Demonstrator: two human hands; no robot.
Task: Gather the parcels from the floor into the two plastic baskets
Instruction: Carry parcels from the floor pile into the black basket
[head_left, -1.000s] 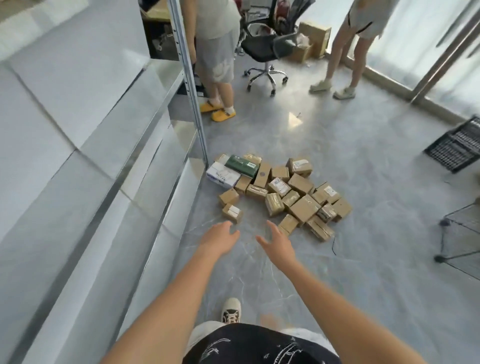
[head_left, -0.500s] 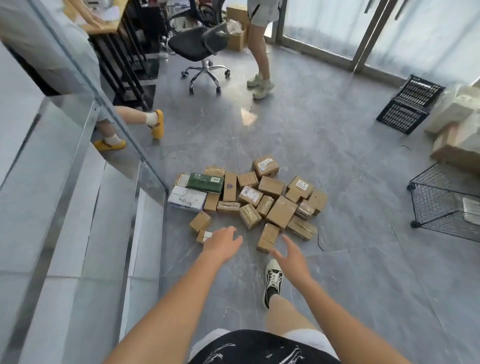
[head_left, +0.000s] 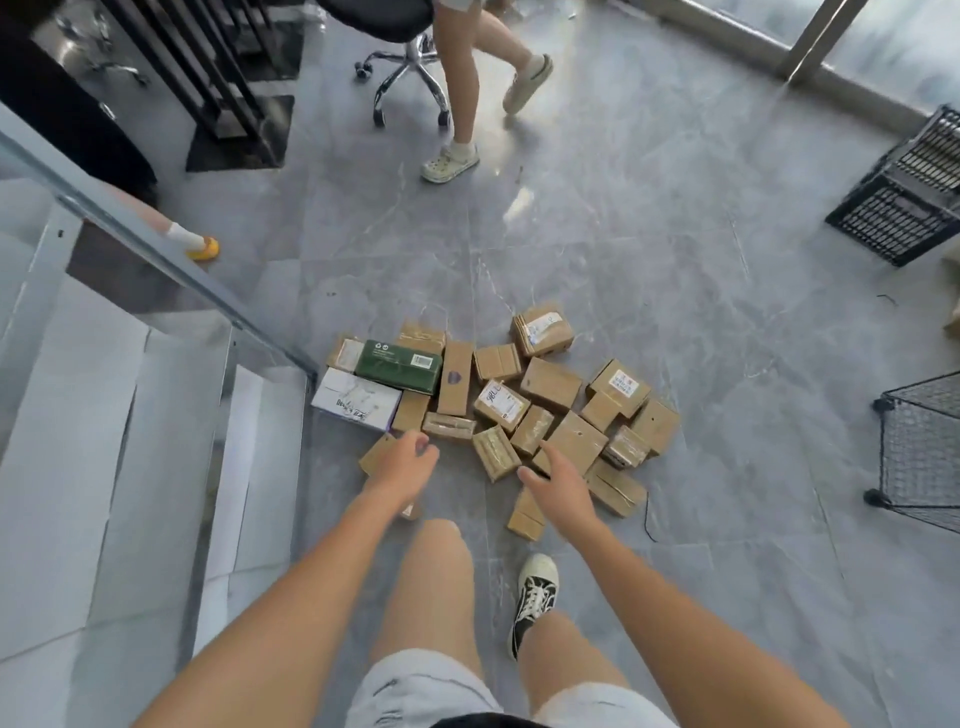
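Several brown cardboard parcels (head_left: 550, 383) lie in a heap on the grey floor, with a green box (head_left: 399, 365) and a white box (head_left: 356, 398) at the heap's left end. My left hand (head_left: 402, 464) hovers over the near left parcels with loosely curled fingers and holds nothing. My right hand (head_left: 558, 486) hangs relaxed over the near middle parcels, also with nothing in it. A black plastic basket (head_left: 904, 208) lies tipped at the far right.
A glass panel with a metal rail (head_left: 156, 244) and white steps stand at my left. A wire cage on castors (head_left: 922, 457) stands at the right. Two people stand beyond the heap by an office chair (head_left: 405, 67). My own foot (head_left: 535, 592) is near the parcels.
I have walked closer to the heap and the view has tilted down. Both hands now hang over the near parcels. The person by the chair has stepped.
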